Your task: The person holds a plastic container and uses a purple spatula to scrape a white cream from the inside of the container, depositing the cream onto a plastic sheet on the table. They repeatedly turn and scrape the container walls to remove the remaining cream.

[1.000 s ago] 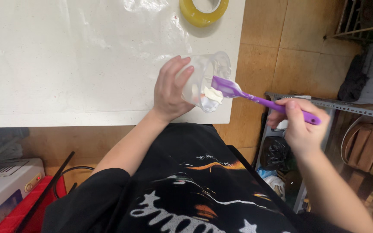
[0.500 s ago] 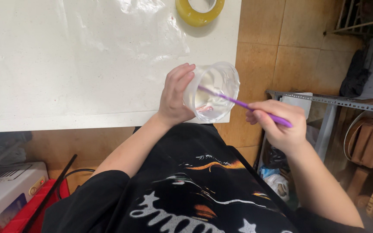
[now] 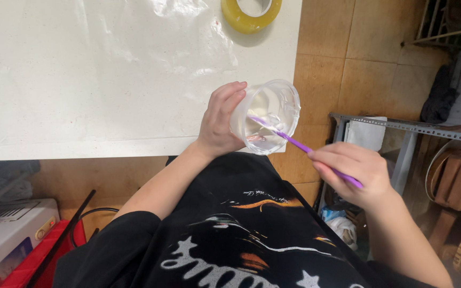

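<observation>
My left hand [image 3: 220, 120] grips a clear plastic cup [image 3: 273, 109], tilted with its mouth toward me, over the front right corner of the white table [image 3: 54, 80]. My right hand [image 3: 350, 170] holds a purple spatula [image 3: 300, 145] by its handle. The spatula's tip reaches inside the cup, against a pale clear residue at the bottom.
A yellow tape roll [image 3: 251, 12] lies at the table's far right edge, beside a clear plastic sheet [image 3: 161, 48] spread on the top. To the right a grey metal rack [image 3: 401, 128] stands over a tiled floor. A white device [image 3: 6, 234] and red box sit lower left.
The cup has turned its mouth toward me. My right hand has come in closer and pushed the spatula's tip from outside the rim deep into the cup.
</observation>
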A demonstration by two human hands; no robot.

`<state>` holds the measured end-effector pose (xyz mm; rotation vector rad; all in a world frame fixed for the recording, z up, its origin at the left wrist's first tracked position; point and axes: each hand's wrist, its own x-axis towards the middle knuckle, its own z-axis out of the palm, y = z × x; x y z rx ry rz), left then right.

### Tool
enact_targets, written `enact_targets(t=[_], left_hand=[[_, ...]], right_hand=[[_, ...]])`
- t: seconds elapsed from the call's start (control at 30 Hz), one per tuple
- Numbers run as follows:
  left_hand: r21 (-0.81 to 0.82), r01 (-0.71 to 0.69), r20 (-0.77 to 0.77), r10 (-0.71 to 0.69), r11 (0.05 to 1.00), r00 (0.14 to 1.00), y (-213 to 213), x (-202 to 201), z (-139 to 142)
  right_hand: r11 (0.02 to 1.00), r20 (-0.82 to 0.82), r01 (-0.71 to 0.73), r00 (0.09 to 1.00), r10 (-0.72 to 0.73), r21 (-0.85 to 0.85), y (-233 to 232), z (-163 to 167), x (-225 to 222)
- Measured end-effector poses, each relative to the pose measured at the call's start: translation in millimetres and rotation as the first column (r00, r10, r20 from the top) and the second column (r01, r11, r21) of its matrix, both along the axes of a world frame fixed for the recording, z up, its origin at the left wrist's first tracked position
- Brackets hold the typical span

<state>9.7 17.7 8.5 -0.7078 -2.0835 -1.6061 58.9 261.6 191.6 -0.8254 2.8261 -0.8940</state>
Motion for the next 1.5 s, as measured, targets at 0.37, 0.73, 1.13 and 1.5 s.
enact_targets(t=[0.37, 0.73, 1.13, 1.5], left_hand=[[-0.022, 0.006, 0.001, -0.006, 1.0, 1.0, 7, -2, 5], [-0.045, 0.102, 0.021, -0.101, 0.994, 0.995, 7, -1, 4], [-0.069, 0.022, 0.029, -0.02, 0.997, 0.999, 8, 0, 8], [-0.074, 0.001, 0.085, 0.006, 0.997, 0.996, 15, 1, 1]], right_hand=[[0.968, 0.159, 0.202, 0.971, -0.179, -0.146, 19, 3, 8], [0.999, 0.259, 0.012, 0.966, -0.02, 0.034, 8, -3, -22], [0.99, 0.122, 0.128, 0.983, -0.134, 0.057, 8, -1, -7], [0.867, 0.379, 0.395, 0.885, -0.271, -0.304, 47, -46, 1]])
